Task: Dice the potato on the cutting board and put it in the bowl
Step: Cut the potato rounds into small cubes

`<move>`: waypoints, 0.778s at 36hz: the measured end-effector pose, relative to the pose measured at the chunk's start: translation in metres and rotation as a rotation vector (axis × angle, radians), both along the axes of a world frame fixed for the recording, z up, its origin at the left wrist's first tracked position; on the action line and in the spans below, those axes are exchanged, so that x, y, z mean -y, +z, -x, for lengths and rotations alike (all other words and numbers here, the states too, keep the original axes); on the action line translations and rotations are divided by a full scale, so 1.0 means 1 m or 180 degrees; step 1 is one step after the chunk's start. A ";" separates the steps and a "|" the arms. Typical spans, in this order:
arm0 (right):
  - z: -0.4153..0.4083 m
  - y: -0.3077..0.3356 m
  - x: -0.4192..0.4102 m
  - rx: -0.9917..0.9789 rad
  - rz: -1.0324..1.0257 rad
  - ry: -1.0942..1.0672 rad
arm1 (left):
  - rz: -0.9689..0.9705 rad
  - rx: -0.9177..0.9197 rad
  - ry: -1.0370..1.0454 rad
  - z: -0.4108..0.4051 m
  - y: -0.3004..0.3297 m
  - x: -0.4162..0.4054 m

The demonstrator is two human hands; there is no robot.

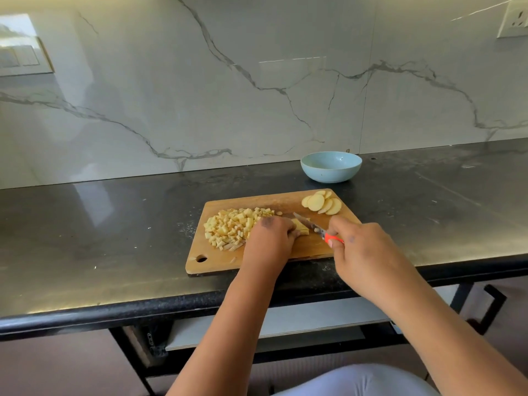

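Note:
A wooden cutting board [303,247] lies on the black counter. On its left half sits a heap of diced potato [231,225]. Several round potato slices [323,202] lie at its far right corner. My left hand [271,238] holds down a stack of potato strips [301,226] at the board's middle, fingers curled over them. My right hand [363,252] grips the red-handled knife [311,225], whose blade rests across the strips. A light blue bowl [331,166] stands behind the board by the wall, and I see nothing in it.
The black counter [100,238] stretches left and right of the board, with a marble wall [257,81] behind. A wall socket [514,20] is at the top right. Below the counter's front edge is an open drawer [285,324].

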State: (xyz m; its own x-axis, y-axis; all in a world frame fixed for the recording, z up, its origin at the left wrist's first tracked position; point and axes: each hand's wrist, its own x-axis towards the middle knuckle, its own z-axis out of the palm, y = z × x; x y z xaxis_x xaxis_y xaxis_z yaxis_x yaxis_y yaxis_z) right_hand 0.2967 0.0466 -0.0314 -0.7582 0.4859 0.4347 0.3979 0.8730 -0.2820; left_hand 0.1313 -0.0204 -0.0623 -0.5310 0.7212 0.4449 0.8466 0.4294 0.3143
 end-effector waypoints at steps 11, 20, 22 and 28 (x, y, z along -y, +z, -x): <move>0.024 -0.006 0.016 0.0739 -0.0019 -0.0165 | -0.0004 0.0043 -0.0043 0.002 0.003 -0.002; -0.012 0.019 0.012 0.0921 0.0300 -0.0211 | -0.0110 0.0189 -0.0084 -0.001 0.000 0.002; -0.019 0.026 0.007 0.0928 0.0380 -0.0165 | -0.0094 0.0160 -0.0053 -0.002 0.001 0.001; -0.040 0.037 -0.001 0.0361 0.0222 -0.0093 | -0.0107 0.0055 -0.0028 -0.004 -0.003 0.001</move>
State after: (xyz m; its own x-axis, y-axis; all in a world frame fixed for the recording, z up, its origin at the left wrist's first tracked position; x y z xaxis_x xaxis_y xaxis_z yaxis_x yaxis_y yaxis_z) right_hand 0.3367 0.0480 0.0057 -0.7857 0.5345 0.3113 0.4556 0.8405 -0.2932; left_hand 0.1349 -0.0211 -0.0655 -0.5325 0.7108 0.4596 0.8446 0.4110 0.3430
